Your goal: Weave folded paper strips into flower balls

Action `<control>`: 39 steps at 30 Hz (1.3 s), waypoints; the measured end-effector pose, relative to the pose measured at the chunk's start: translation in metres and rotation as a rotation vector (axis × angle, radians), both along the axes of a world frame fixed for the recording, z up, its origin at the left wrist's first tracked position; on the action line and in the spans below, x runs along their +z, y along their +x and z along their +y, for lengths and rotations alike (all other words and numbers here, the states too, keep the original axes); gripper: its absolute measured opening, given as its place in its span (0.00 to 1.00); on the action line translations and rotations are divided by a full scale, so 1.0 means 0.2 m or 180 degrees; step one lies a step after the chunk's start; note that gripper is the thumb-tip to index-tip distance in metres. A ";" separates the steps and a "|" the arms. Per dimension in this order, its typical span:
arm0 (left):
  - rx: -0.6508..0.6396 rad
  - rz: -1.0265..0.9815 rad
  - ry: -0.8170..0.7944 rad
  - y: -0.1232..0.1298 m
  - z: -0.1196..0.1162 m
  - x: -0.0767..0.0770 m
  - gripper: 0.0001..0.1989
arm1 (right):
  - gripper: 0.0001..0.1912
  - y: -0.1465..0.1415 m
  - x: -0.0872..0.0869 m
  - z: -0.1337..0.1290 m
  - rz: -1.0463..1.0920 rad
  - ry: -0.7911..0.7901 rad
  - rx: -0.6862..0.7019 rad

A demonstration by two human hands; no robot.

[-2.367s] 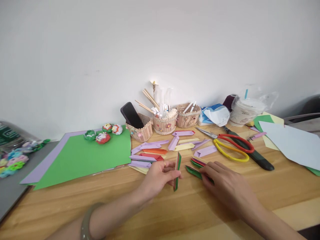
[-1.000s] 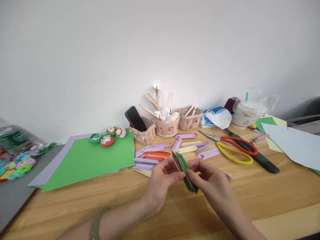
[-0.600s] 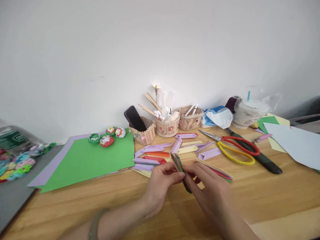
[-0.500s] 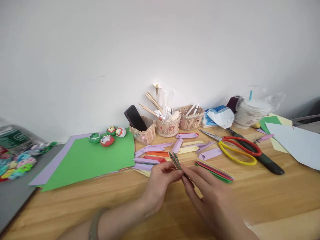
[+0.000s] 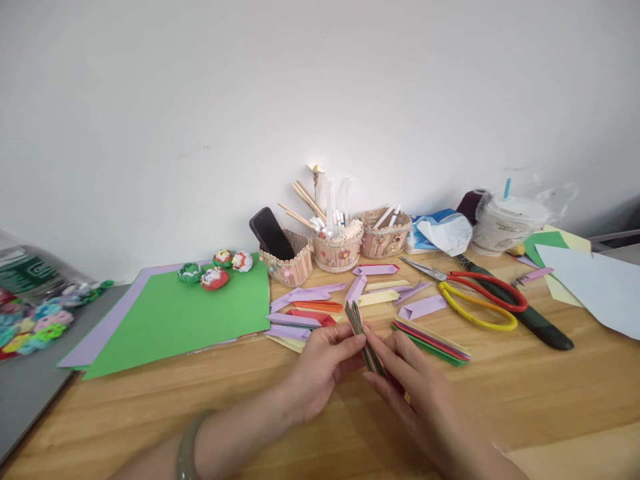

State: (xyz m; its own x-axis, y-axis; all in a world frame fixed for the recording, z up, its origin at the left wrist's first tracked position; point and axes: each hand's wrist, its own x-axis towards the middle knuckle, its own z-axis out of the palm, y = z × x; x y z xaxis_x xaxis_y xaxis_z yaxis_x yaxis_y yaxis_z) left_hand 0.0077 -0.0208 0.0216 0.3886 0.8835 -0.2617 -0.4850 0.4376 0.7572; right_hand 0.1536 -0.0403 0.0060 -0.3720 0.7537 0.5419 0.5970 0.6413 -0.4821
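Between my two hands is a narrow stack of folded paper strips [image 5: 370, 357], with green, red and pale edges showing. My left hand [image 5: 327, 363] pinches its left side, thumb against the edges. From the right, my right hand [image 5: 413, 380] grips the same stack with thumb and fingers, partly covering its lower end. Another stack of folded strips [image 5: 433, 341], yellow, red and green, lies on the table just beyond my right hand. Loose folded purple papers [image 5: 423, 307] and a red-orange one [image 5: 317, 307] lie scattered beyond my hands.
Scissors [image 5: 480, 303] with red and yellow handles lie across a black-handled tool [image 5: 540, 327] at right. Green paper [image 5: 175, 320] bears several paper flowers [image 5: 215, 278]. Decorated baskets [image 5: 295, 261] holding a phone [image 5: 271, 233] and sticks stand by the wall, near a lidded cup [image 5: 510, 223].
The stack in my hands is turned so more of its layered edges show. My right fingers have shifted slightly lower along it. The view has moved a little.
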 end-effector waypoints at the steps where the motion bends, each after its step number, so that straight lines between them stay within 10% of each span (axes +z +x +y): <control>1: -0.0034 0.0092 0.0024 0.00 0.00 0.00 0.09 | 0.24 0.00 -0.02 0.00 -0.0173 0.0019 -0.0077; 15: -0.0247 0.0539 -0.0043 -0.01 0.00 0.03 0.12 | 0.27 0.13 0.09 0.01 -0.0395 -0.0964 0.0380; 24: -0.0294 0.0387 -0.0316 -0.02 0.01 0.02 0.17 | 0.51 0.18 0.10 0.09 -0.0275 -0.1126 0.0417; 39: -0.0430 0.0599 0.0045 -0.01 0.01 0.01 0.12 | 0.47 0.13 0.11 0.11 -0.0509 -0.1138 0.0607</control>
State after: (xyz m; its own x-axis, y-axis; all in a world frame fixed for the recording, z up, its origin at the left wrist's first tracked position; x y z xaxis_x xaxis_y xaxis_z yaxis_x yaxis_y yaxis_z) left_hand 0.0051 -0.0197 0.0242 0.4492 0.8308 -0.3286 -0.2723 0.4776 0.8353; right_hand 0.1792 -0.0184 0.0271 -0.5808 0.7931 0.1836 0.5692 0.5569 -0.6049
